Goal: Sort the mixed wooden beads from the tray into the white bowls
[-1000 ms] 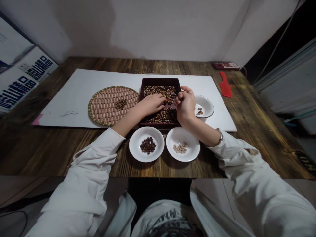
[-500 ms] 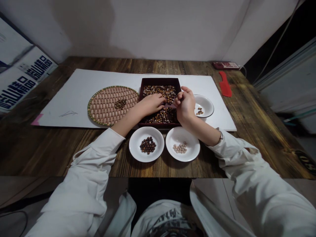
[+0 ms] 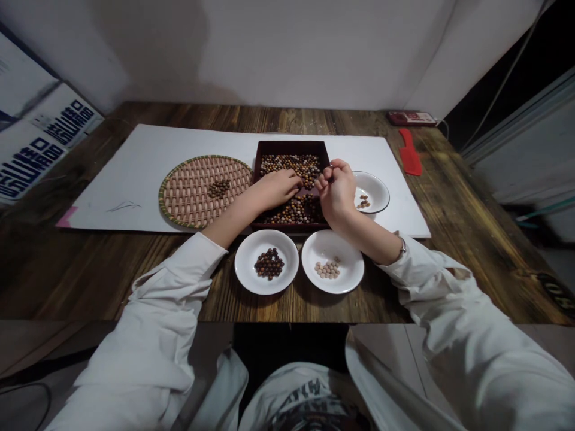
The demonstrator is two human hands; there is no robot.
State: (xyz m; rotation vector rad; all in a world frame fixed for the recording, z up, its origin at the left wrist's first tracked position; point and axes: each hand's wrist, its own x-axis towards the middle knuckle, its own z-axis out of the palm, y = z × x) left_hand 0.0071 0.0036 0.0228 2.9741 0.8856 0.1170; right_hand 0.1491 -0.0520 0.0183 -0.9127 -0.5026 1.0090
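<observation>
A dark red square tray (image 3: 291, 227) holds many small round beads (image 3: 287, 211) in mixed brown, yellow and pale tones. My left hand (image 3: 279, 187) reaches over its middle from the left, palm down, fingers loosely bent and apart, tips at the beads. At the tray's right edge, my right hand (image 3: 338, 190) is turned partly palm up with its fingers curled in; whatever lies inside them is hidden. Dark brown beads fill the middle of one white bowl (image 3: 245, 272) in front, pale beads another bowl (image 3: 353, 278). A third bowl (image 3: 380, 190), behind my right wrist, contains a few tan-brown beads.
Left of the tray lies a round woven mat (image 3: 184, 197) with a small heap of greenish-brown beads. A white board (image 3: 135, 161) is underneath. Farther right are a red scraper-like tool (image 3: 409, 154) and a dark red device (image 3: 411, 118) with a cable. Printed boxes (image 3: 54, 137) stand at far left.
Both hands stay in almost the same place over the tray. The curled fingers of my right hand have shifted slightly. The bowls and mat look unchanged.
</observation>
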